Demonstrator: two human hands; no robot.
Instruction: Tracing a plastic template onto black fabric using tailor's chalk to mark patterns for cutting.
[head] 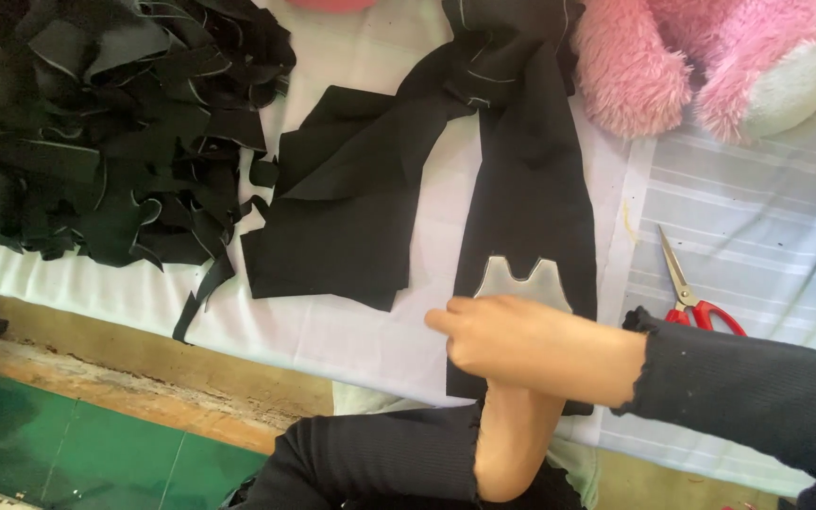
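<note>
My right hand (521, 345) reaches in from the right in a dark ribbed sleeve. Its fingers are curled together over the lower edge of a grey translucent template (521, 280), and nothing shows in its grasp. The template lies on a long strip of black fabric (531, 179) that hangs over the table's front edge. My left hand (514, 434) comes up from below and passes under the right hand. Only its wrist and back show, and its fingers are hidden.
Red-handled scissors (689, 295) lie on the striped white table cover (757, 217) to the right. A second black fabric piece (342, 217) lies left of the strip. A pile of black scraps (96, 123) fills the far left. A pink plush toy (710, 57) sits at the back right.
</note>
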